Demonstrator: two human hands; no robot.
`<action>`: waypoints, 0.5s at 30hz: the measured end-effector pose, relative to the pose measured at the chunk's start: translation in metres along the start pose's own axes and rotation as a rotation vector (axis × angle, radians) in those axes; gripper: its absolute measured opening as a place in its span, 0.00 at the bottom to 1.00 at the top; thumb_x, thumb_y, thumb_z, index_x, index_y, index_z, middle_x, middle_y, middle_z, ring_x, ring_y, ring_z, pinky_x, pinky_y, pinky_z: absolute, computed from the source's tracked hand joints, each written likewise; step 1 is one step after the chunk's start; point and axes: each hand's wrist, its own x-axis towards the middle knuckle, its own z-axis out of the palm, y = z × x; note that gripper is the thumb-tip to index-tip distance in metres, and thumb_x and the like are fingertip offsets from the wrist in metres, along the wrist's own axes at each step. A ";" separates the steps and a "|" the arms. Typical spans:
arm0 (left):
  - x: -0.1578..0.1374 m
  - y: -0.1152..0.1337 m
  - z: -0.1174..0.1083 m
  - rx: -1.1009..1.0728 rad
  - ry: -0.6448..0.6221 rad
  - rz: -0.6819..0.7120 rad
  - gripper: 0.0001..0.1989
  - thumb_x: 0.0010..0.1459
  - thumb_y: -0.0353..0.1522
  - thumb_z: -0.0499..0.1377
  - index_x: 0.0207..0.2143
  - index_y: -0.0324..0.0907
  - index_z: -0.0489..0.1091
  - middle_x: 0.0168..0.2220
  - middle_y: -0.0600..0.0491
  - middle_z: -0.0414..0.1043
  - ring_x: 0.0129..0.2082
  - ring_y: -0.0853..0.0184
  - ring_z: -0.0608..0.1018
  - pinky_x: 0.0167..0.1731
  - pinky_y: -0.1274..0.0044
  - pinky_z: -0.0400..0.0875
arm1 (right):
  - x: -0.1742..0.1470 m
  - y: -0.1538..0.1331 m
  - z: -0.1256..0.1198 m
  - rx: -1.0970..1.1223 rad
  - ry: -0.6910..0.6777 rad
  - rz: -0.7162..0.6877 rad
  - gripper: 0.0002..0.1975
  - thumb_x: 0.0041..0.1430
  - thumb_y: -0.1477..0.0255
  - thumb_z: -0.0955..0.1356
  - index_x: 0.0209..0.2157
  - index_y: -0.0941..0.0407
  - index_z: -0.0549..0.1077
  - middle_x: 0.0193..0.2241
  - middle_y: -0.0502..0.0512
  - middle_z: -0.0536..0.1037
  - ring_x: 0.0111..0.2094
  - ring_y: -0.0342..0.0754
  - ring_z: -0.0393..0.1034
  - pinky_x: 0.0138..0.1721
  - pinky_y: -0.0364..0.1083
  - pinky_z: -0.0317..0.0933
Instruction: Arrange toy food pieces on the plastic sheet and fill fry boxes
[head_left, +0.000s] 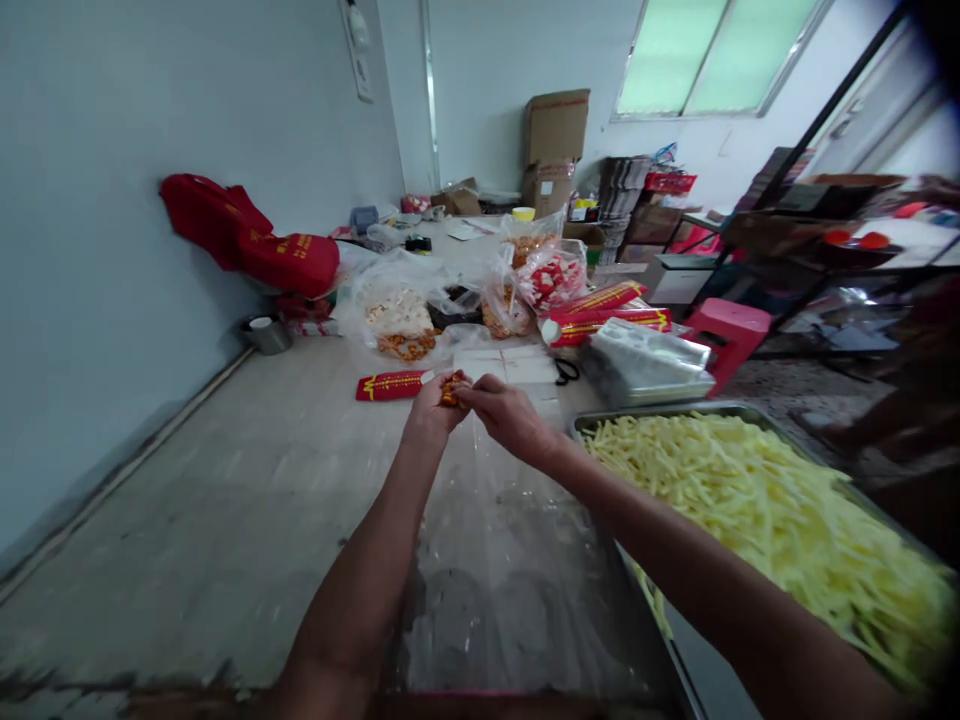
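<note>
My left hand [435, 408] is cupped, palm up, around a small heap of orange-red pieces [451, 391]. The fingers of my right hand [511, 414] are pinched together at the edge of that heap; whatever is between them is too small to make out. Just behind my left hand lies a flat red packet [390, 386] with yellow print. Under both forearms, clear plastic sheeting with moulded shapes [480, 610] covers the table [225, 520]. Beyond the hands sit a white stack of sheets [517, 364] and black-handled scissors [568, 371].
A metal tray [675, 408] heaped with yellow fry-like strips [757, 510] stands at the right. Farther back are clear bags of small pieces [397, 308], red packets [607, 325], clear plastic trays [649, 360] and a grey cup [268, 336]. A pink stool [727, 325] stands beyond the table.
</note>
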 end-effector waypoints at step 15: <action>-0.073 -0.085 -0.059 -0.238 0.097 -0.063 0.08 0.62 0.24 0.47 0.30 0.39 0.60 0.20 0.58 0.59 0.13 0.79 0.62 0.13 0.87 0.57 | -0.109 -0.040 -0.006 0.384 -0.039 0.485 0.05 0.52 0.79 0.72 0.32 0.57 0.79 0.28 0.52 0.80 0.28 0.45 0.73 0.30 0.40 0.63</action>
